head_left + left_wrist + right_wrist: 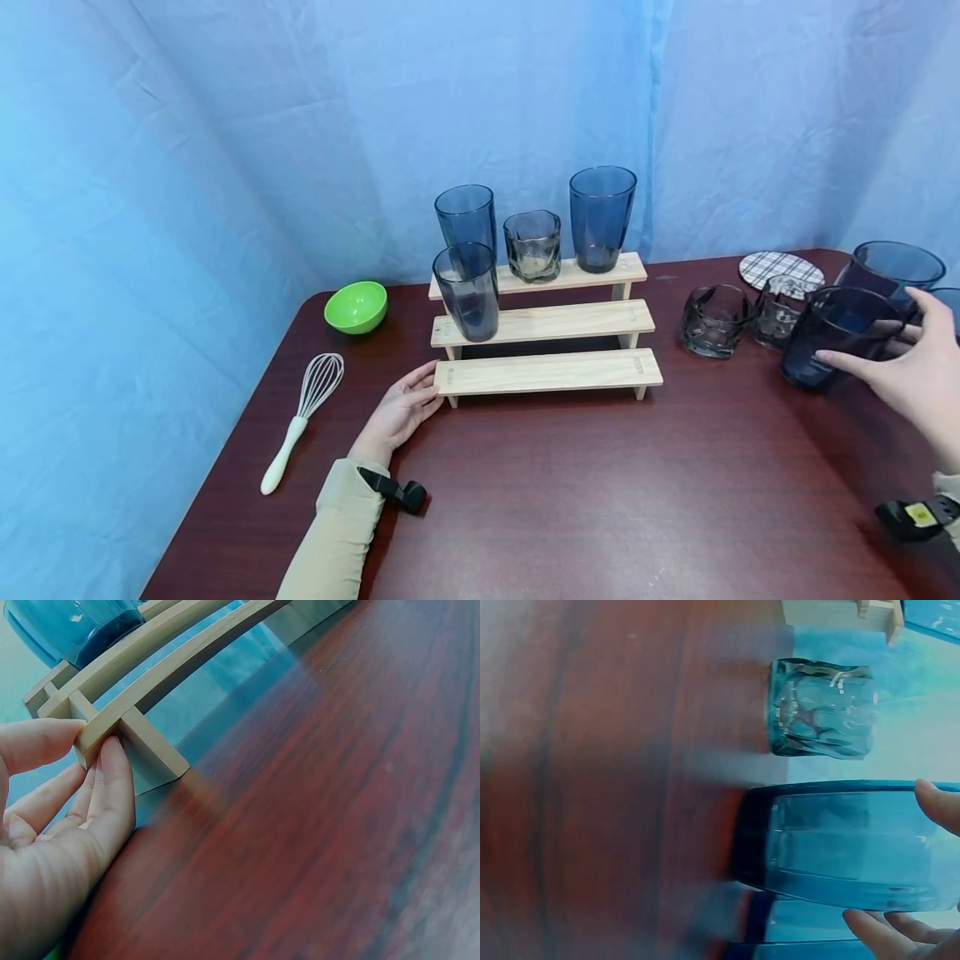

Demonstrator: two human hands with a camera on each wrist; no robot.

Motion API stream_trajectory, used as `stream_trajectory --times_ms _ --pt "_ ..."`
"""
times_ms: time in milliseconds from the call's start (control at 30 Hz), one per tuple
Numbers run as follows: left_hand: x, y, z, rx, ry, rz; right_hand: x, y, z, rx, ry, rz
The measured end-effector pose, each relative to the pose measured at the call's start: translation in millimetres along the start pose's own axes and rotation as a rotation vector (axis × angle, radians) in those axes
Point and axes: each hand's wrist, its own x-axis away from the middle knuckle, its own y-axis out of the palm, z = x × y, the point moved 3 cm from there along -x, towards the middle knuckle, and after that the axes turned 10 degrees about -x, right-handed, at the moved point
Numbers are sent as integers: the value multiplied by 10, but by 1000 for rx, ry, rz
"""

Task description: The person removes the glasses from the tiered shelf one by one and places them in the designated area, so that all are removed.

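My left hand (pixel 401 410) pinches the left end of the lowest tier of a three-step wooden rack (pixel 547 372), thumb above and fingers below in the left wrist view. At the right, my right hand (pixel 918 358) holds a tall dark blue glass (pixel 832 346) near its rim, thumb on one side and fingers on the other. Two short wavy glasses (pixel 716 321) stand left of it. Behind it is another tall blue glass (pixel 892 271). The rack's top tier bears two tall blue glasses (pixel 603 217) and a short wavy glass (pixel 532 250); a tall grey-blue glass (pixel 472 300) stands on the middle tier's left end.
A green bowl (pixel 356 308) and a white-handled whisk (pixel 300 417) lie on the dark red table (pixel 570 500) to the left. A checked round coaster (pixel 780 271) is at the back right. Blue cloth (pixel 375 125) hangs behind the table.
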Motion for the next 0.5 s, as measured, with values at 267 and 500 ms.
stream_trajectory --times_ms 267,500 --pt "1 -5 9 -5 2 5 -288 -2 365 128 32 26" --pt "5 7 7 -7 -6 8 -352 -41 405 125 26 42"
